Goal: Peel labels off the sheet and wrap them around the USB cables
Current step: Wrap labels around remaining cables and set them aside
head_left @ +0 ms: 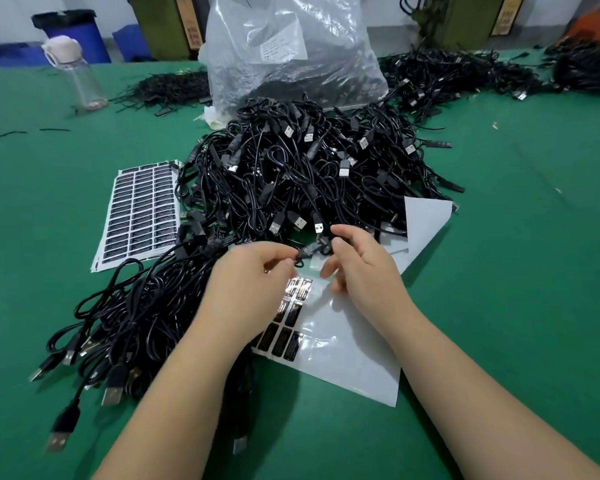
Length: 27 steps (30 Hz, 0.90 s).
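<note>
Both hands met over the label sheet [343,348] near the table's [516,271] front edge: the left hand [253,271] and right hand [355,261] each pinched the same black USB cable [309,251], stretched between their fingertips

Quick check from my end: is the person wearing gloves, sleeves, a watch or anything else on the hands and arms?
Nothing worn that shows. The left hand and right hand are bare, with no gloves, and no rings are visible. Both forearms are uncovered down to the bottom of the frame: no sleeves, watch or wristband in view.
</note>
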{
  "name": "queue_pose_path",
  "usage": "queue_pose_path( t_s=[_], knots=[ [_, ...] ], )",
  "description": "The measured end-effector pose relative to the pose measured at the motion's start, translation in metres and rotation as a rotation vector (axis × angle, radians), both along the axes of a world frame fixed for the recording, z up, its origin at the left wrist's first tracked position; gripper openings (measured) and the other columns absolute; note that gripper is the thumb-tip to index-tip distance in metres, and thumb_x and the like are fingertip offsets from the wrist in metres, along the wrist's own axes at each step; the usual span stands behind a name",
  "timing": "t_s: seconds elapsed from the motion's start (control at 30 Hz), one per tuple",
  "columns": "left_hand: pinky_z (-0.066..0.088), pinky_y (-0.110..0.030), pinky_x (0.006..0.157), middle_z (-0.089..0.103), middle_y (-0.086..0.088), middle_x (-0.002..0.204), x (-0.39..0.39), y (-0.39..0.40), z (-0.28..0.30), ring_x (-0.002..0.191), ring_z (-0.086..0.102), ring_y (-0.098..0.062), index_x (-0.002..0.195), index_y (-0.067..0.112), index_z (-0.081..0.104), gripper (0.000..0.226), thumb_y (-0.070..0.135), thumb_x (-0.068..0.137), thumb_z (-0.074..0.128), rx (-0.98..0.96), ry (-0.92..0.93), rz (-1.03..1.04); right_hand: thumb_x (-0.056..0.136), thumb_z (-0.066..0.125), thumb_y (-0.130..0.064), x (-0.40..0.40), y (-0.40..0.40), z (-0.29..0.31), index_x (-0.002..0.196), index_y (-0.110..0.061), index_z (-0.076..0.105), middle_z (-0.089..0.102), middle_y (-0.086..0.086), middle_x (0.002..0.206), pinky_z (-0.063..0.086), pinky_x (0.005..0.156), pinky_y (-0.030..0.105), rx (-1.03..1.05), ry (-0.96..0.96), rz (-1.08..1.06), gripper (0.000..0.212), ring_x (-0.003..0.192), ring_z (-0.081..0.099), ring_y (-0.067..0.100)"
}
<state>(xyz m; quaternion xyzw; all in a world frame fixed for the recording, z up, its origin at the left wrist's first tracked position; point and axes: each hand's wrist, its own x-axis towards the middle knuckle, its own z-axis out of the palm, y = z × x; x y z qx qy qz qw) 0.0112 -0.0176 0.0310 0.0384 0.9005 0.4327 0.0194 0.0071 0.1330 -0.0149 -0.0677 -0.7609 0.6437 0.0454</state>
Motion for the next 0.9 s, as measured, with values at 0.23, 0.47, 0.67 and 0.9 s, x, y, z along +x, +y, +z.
queue_pose_path(
  t_s=[0.23,0.47,0.67,0.9],
  knots=[
    [0.048,-0.032,0.06,0.071,-0.008,0.091,-0.023,-0.07,0.049,0.066,0.058,-0.03,0.106,0.028,0.07,0.025,0.026,0.092,0.049,-0.643,0.394,0.288,0.095,0.052,-0.024,0.004,-0.001,-0.001,0.085,-0.035,0.063,0.066,-0.006,0.074,0.051,0.062,0.02,0.127,0.008,0.073,0.018,0.062,0.057,0.0],
    [0.044,-0.048,0.096,0.052,-0.013,0.134,-0.027,-0.071,0.013,0.121,0.047,-0.036,0.139,0.017,0.041,0.064,0.06,0.094,0.026,-0.886,-0.177,0.181,0.093,0.052,-0.018,0.004,-0.001,0.001,0.08,-0.031,0.064,0.067,-0.003,0.071,0.045,0.056,0.015,0.163,0.026,0.069,0.021,0.057,0.053,-0.003],
    [0.04,-0.04,0.099,0.062,-0.001,0.125,0.013,-0.036,0.031,0.116,0.051,-0.025,0.133,0.018,0.053,0.057,0.045,0.083,0.057,-0.674,0.444,-0.164,0.094,0.052,-0.016,0.008,-0.002,0.005,0.081,-0.027,0.065,0.065,-0.001,0.071,0.045,0.052,0.014,0.067,0.022,0.017,0.022,0.054,0.053,-0.001],
    [0.011,-0.035,0.117,-0.003,0.01,0.16,0.004,-0.014,-0.015,0.146,0.0,-0.015,0.153,0.021,-0.002,0.101,0.073,0.08,0.045,-0.862,-0.102,-0.507,0.092,0.054,-0.015,0.004,0.002,0.006,0.083,-0.029,0.065,0.064,-0.01,0.072,0.046,0.061,0.016,0.203,0.075,-0.037,0.02,0.062,0.056,-0.003]
  ],
)
